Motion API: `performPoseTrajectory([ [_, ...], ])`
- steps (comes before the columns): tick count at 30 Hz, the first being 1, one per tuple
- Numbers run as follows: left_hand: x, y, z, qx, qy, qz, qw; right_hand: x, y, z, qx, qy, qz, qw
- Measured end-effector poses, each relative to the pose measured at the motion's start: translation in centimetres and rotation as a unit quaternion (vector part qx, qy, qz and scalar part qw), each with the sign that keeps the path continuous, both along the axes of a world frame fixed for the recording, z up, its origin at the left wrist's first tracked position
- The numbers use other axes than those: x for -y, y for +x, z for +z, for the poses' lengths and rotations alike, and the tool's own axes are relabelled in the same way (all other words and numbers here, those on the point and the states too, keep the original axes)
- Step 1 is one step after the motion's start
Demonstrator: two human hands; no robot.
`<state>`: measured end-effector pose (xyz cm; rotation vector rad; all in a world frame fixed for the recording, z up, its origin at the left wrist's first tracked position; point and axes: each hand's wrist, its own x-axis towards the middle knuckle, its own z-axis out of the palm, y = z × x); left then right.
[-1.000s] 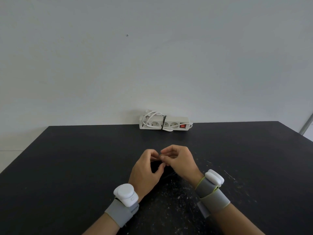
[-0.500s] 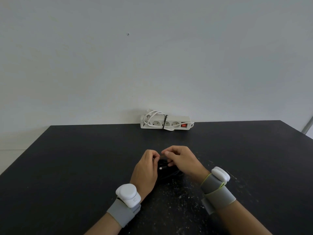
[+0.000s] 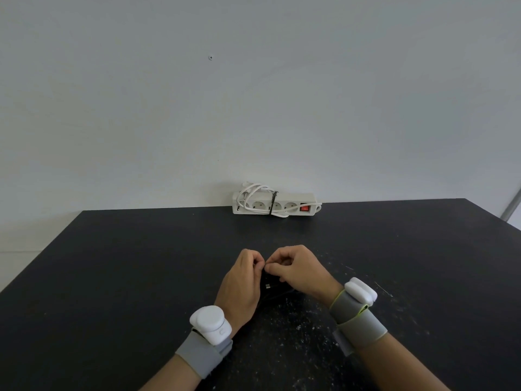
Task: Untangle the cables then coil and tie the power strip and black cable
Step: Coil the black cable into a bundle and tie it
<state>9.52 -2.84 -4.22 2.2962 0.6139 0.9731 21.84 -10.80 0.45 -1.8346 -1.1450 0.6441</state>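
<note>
Closer together now, left hand (image 3: pixel 239 283) and right hand (image 3: pixel 297 273) pinch thin limp black cable (image 3: pixel 268 286) between them; light, hold mid-coil.

Both forearms reach in from below and angle toward each other, so the hands meet knuckle to knuckle. The left hand (image 3: pixel 239 283) shows its back, fingers curled over and the fingertips (image 3: pixel 258 262) bunched at its inner edge. The right hand (image 3: pixel 298 273) sits just beside it, a touch farther forward, fingers curled under and the thumb (image 3: pixel 272 268) pressed toward the left fingertips. Between them they pinch a thin strand of the black cable (image 3: pixel 277 292); the exact grip is too small to make out. Each wrist wears a grey band with a white pod, the left wrist (image 3: pixel 210 324) nearer the body than the right wrist (image 3: pixel 361 292).
</note>
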Motion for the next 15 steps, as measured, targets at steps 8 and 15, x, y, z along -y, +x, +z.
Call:
performPoseTrajectory([
  [8, -0.1, 0.2, 0.0, -0.009, 0.008, 0.000, 1.000, -0.4, -0.5, -0.3, -0.076, 0.015, -0.067, 0.995],
  [15, -0.3, 0.2, -0.4, 0.001, -0.018, 0.006, 1.000, -0.7, -0.6, -1.0, 0.039, -0.003, -0.052, 0.998],
])
